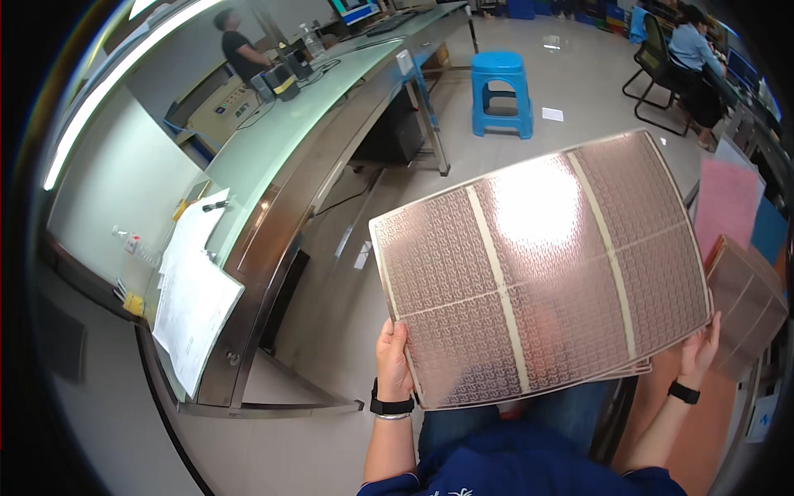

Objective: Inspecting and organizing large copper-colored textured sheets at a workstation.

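Observation:
A large copper-coloured circuit board panel (562, 273), patterned with fine repeated shapes and split by pale strips, is held up tilted in front of me. Its upper middle carries a bright glare. My left hand (394, 357) grips the lower left edge, thumb on the face and the other fingers mostly behind. At the lower right corner my right hand (700, 351) is closed on the edge. Another panel edge (633, 370) peeks out beneath the lower side; whether it is a second panel in my hold, I cannot tell.
Left of me runs a long glass-topped bench (265, 157) with paper sheets (194, 289) and a pen. A blue stool (502, 95) stands ahead. Similar copper panels (748, 306) and a pink sheet (726, 205) lie at right. One person stands beyond the bench; another sits far right.

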A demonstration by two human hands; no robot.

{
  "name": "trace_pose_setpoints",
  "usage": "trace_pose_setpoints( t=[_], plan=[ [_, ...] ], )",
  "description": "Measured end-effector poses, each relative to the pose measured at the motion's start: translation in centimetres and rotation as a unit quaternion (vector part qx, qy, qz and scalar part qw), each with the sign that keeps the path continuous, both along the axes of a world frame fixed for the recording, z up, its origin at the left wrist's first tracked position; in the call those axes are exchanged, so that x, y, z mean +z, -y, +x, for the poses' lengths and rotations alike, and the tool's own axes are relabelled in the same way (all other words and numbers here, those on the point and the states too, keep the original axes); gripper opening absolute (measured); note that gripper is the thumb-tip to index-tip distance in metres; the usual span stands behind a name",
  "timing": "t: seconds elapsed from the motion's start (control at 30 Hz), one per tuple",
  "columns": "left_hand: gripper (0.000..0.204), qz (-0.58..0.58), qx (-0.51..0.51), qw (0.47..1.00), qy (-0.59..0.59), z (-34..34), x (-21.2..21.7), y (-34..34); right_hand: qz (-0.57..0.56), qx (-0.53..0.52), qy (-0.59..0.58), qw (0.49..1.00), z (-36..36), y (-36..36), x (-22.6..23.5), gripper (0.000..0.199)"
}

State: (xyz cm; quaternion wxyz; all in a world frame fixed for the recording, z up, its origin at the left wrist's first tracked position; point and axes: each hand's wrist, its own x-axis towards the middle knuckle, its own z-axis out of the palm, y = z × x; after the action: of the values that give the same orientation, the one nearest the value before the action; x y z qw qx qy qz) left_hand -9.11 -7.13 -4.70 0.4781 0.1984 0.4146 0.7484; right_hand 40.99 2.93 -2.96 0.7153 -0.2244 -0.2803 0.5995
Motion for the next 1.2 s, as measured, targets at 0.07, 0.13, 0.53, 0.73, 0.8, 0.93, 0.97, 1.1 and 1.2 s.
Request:
trace_pose_setpoints(
  t=[0.07,0.13,0.53,0.73,0.8,0.93,0.97,1.1,1.2],
  plan=[
    [0.024,-0.009,0.031,0.999,-0.027,-1.3,-0.5,0.4,0.021,0.058,0.025,0.998,0.1,-0.1,0.3,0.050],
    [0.026,-0.027,0.080,0.993,-0.078,-2.5,-1.2,0.4,0.008,0.091,0.086,0.992,0.2,0.2,0.1,0.055],
    [0.026,-0.099,0.093,0.968,-0.211,-5.3,-4.1,0.8,-0.067,0.048,0.394,0.915,-3.3,0.1,0.6,0.042],
    [0.025,-0.127,0.075,0.956,-0.252,-4.8,-4.5,0.4,-0.083,0.030,0.343,0.935,-3.4,0.7,0.9,0.042],
    [0.025,-0.144,0.086,0.944,-0.285,-4.7,-4.7,0.3,-0.082,0.031,0.326,0.941,-3.7,0.9,1.0,0.040],
    [0.025,-0.174,0.111,0.928,-0.311,-4.1,-4.5,0.0,-0.083,0.022,0.297,0.951,-3.6,1.0,0.9,0.040],
    [0.025,-0.173,0.103,0.929,-0.312,-4.0,-4.4,0.0,-0.087,0.015,0.297,0.951,-3.5,1.1,0.8,0.040],
    [0.027,-0.172,0.081,0.929,-0.316,-4.3,-4.6,0.1,-0.113,0.018,0.241,0.964,-3.6,1.2,0.6,0.043],
    [0.027,-0.165,0.080,0.930,-0.318,-4.2,-4.3,0.1,-0.087,0.049,0.170,0.980,-5.0,1.2,1.7,0.050]
  ],
)
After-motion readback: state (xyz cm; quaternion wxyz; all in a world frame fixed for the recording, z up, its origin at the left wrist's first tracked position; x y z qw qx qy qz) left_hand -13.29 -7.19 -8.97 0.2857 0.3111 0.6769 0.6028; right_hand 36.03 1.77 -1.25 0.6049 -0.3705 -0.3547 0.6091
